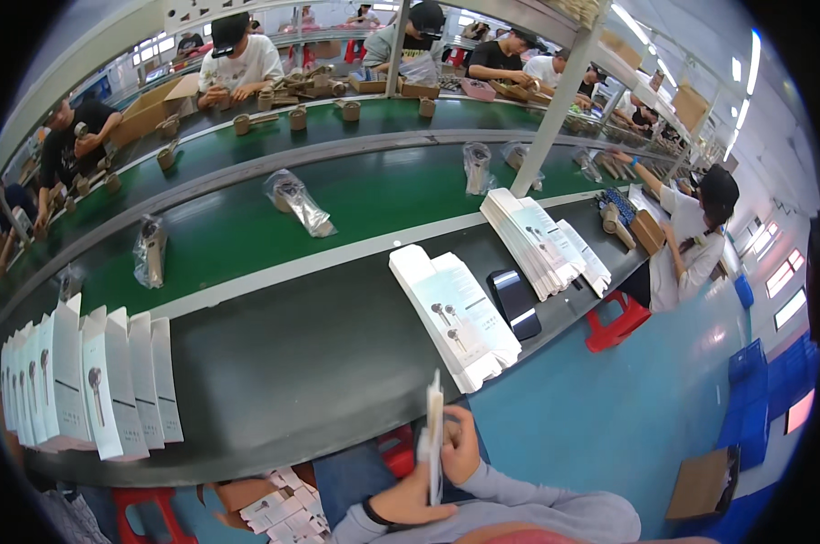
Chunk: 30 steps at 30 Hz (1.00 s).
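Observation:
Close to my body, a white folding carton [435, 435] stands nearly edge-on between my hands, so its printed faces are mostly hidden. My left hand [405, 499], with a dark band at the wrist, presses against its left side near the bottom. On the other side, my right hand [462, 446] curls its fingers against the carton. Ahead on the dark worktable [292, 381] lies a stack of flat white cartons [460, 317] printed with product pictures. A dark phone [516, 304] rests beside that stack. Farther right sits another stack of flat cartons [537, 245].
Opened-up cartons [92, 381] stand in rows at the table's left end. Beyond, bagged brown items [301, 204] lie on a green conveyor [383, 199]. Co-workers sit across and at right [700, 227]. Below are red stools [616, 322] and a box of cartons [287, 508].

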Each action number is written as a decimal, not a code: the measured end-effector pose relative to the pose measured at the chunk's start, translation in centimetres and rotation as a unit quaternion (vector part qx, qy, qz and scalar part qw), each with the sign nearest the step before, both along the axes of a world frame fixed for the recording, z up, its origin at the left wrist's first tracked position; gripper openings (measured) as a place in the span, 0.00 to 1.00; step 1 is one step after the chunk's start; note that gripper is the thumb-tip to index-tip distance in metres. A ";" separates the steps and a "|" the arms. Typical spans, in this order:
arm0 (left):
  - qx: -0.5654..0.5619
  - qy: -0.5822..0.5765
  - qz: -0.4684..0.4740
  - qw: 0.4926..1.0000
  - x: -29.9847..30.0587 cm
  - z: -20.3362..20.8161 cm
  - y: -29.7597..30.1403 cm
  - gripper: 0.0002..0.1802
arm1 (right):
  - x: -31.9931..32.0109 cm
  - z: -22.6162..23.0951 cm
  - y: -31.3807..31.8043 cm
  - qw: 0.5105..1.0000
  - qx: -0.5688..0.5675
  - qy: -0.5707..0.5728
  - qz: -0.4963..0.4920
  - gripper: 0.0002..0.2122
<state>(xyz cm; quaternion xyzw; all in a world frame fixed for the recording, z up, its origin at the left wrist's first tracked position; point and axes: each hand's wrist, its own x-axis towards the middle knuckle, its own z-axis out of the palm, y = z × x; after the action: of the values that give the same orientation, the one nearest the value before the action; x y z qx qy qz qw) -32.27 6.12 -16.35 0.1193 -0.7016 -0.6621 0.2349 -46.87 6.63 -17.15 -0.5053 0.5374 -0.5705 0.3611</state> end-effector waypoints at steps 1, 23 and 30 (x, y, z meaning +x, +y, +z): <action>-0.032 -0.008 -0.045 0.998 -0.8 -2.2 0.3 0.59 | 0.1 -0.9 0.2 1.000 -0.004 0.002 -0.006 0.35; 0.192 -0.130 0.102 0.967 3.6 0.7 -3.5 0.58 | -7.2 19.2 -10.6 0.947 0.120 0.152 0.257 0.37; 0.112 -0.024 0.082 0.990 3.2 0.6 -3.9 0.52 | -8.5 30.0 -18.6 0.975 -0.148 0.011 0.166 0.38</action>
<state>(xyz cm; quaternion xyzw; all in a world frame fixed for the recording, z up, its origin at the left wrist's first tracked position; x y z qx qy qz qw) -29.09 2.25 -15.71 0.2182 -0.6162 -0.7119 0.2568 -55.37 -11.98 12.89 -0.6414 0.3597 -0.5706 0.3657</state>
